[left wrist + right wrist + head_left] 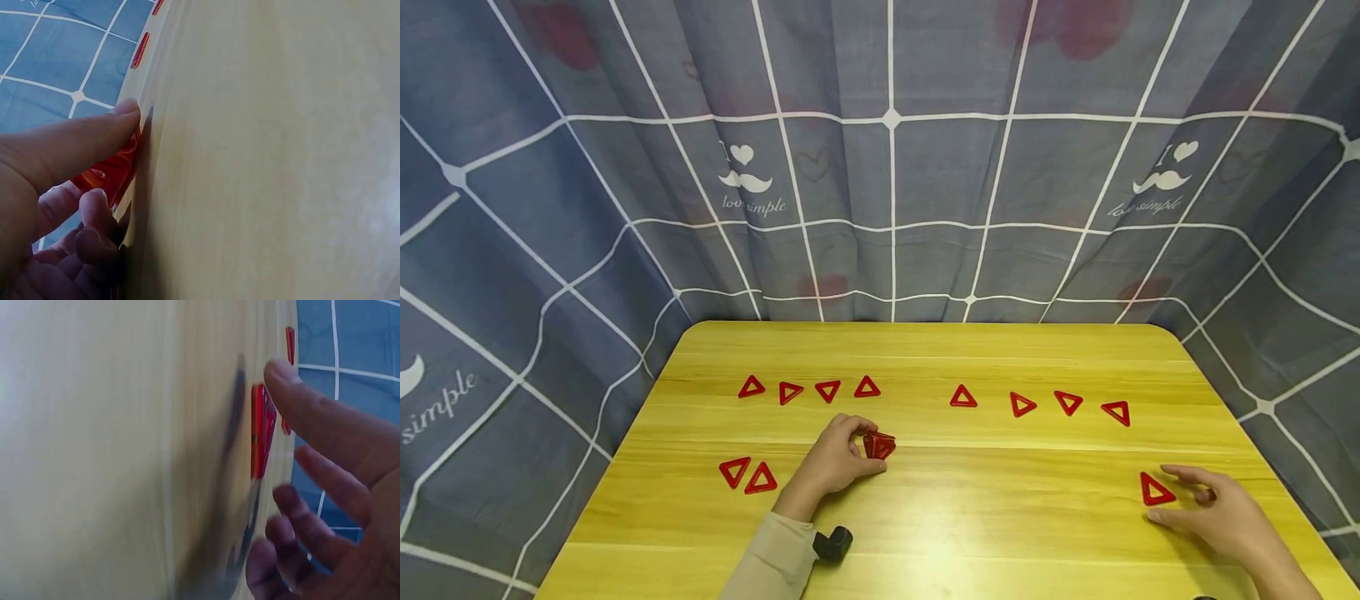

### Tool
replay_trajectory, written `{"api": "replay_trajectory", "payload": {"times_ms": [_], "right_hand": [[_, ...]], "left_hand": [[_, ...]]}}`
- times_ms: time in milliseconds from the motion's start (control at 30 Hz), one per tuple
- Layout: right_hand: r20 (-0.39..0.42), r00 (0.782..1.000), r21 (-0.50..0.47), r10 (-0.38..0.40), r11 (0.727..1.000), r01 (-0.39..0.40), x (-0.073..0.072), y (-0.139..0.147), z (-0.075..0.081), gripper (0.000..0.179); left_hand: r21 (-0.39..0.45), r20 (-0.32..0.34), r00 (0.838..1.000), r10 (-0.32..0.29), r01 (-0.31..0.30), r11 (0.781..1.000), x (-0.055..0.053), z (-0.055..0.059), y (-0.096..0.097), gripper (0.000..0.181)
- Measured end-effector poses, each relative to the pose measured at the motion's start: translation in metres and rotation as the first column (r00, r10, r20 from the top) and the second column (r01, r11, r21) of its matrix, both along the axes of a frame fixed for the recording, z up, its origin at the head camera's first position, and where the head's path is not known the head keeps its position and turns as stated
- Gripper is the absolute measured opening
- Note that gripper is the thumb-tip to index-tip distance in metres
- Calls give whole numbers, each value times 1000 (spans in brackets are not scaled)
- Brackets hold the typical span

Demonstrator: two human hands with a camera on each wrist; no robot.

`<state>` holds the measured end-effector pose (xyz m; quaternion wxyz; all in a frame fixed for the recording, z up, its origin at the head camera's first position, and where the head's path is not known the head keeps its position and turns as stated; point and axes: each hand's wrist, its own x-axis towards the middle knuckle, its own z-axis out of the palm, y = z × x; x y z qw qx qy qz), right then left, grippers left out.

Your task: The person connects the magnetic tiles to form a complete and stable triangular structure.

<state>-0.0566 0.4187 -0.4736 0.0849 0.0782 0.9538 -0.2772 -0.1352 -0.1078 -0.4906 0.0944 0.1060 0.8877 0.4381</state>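
Observation:
My left hand [838,457] grips a small cluster of overlapping red plastic triangles [880,445] between thumb and fingers, near the middle of the table. The left wrist view has these red triangles [119,176] partly hidden behind the thumb and fingers. Over on the right, my right hand [1221,512] has its thumb and index finger spread apart beside a single red triangle frame [1157,498]. In the right wrist view that triangle [257,431] is seen edge-on near the thumb tip, and the other fingers are loosely bent with nothing in them.
Along the back of the wooden table [925,350] runs a spaced row of red triangles, several at left [790,399] and several at right [1021,412]. Two more triangles [762,485] lie left of my left hand. A grey checked curtain [940,183] hangs behind the table.

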Motion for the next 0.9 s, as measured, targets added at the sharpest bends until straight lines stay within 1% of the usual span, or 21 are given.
{"api": "replay_trajectory", "payload": {"times_ms": [167, 267, 467, 600, 667, 800, 900], "right_hand": [[-34, 995, 18, 95, 995, -94, -2, 7, -4, 83], [-48, 990, 21, 133, 991, -133, -4, 7, -5, 79], [-83, 983, -20, 166, 986, -168, -4, 8, -9, 70], [-91, 977, -49, 195, 979, -200, -7, 8, -9, 67], [-81, 973, -56, 217, 974, -222, -9, 8, -8, 65], [-34, 973, -74, 230, 970, -232, -12, 10, -6, 61], [2, 975, -82, 221, 972, -220, -12, 11, -5, 59]], "left_hand": [[1, 5, 1000, -1, 1, 1000, 0, 0, 0, 49], [1, 3, 1000, -1, 1, 1000, 0, 0, 0, 49], [4, -2, 1000, 0, 0, 1000, 1, 0, 0, 49], [7, -5, 1000, 1, -1, 1000, 1, 0, 0, 49], [7, -4, 1000, 3, -3, 1000, 1, 0, 0, 49], [7, -2, 1000, 3, -3, 1000, 1, 0, 0, 49], [7, 0, 1000, 3, -3, 1000, 1, -1, 0, 49]]}}
